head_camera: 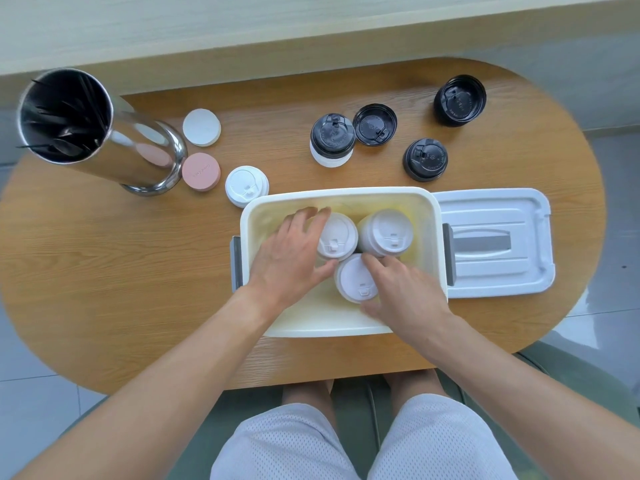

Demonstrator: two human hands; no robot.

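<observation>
My left hand (291,251) curls round the rear white-lidded paper cup (337,237), fingers over its far side and thumb against the near side. That way I grasp it by the wall and not by the lid, which might pop off. My right hand (405,296) clasps the front white-lidded paper cup (356,278) the same way, with fingers along its right flank and thumb low on the near side.

Both cups stand upright inside the cream rectangular plastic bin (346,192), close against each other and against the third white-lidded paper cup (386,232) at the back right. I judge I'm packing them into a snug cluster so none tips when the bin is carried.

The bin's pale grey plastic lid (495,242) lies flat just right of the bin on the oval wooden table (121,271), out of the way yet near for closing. Beyond the bin wait a lone white-lidded cup (246,186) off its far left corner, a white cup with a black lid (332,140) and three black plastic lids (425,160), probably next in line. The tall shiny steel canister (65,116) of dark utensils stands far left with a white round disc (202,127) and a pink round disc (201,172) beside it, well apart from my work.
</observation>
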